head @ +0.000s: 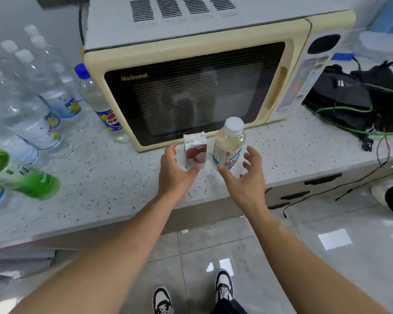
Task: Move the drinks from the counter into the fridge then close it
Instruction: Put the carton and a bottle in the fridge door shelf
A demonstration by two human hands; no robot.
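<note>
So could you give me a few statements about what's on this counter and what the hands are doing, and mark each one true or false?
1. A small carton and a pale bottle with a white cap stand side by side in front of the microwave. True.
2. The left hand has lifted the carton off the counter. False: the carton stands on the counter and the open hand only reaches around it.
3. The right hand is open beside the pale bottle. True.
4. The microwave door is open. False: it is shut.
5. A green bottle lies on its side at the left. True.
</note>
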